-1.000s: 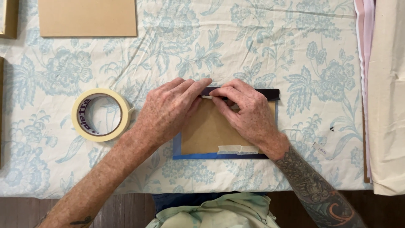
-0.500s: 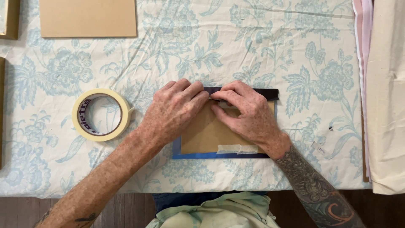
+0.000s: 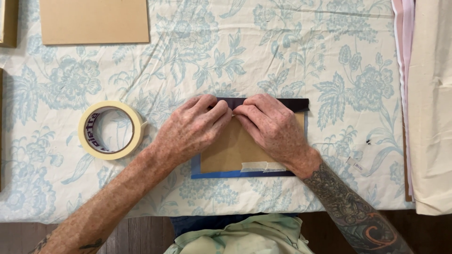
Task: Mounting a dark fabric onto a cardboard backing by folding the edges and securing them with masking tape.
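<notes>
Hands — left (image 3: 193, 131), right (image 3: 273, 129) — grip pressed on cardboard panel's (image 3: 230, 153) taped top edge.

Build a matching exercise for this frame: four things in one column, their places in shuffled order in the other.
1. tape roll
2. tan board
3. strip of tape
4. folded fabric

A. table's right edge
B. far left corner region
C. left of the left hand
D. near edge of the brown card, by the right hand

Pairs: 1-C, 2-B, 3-D, 4-A
</notes>
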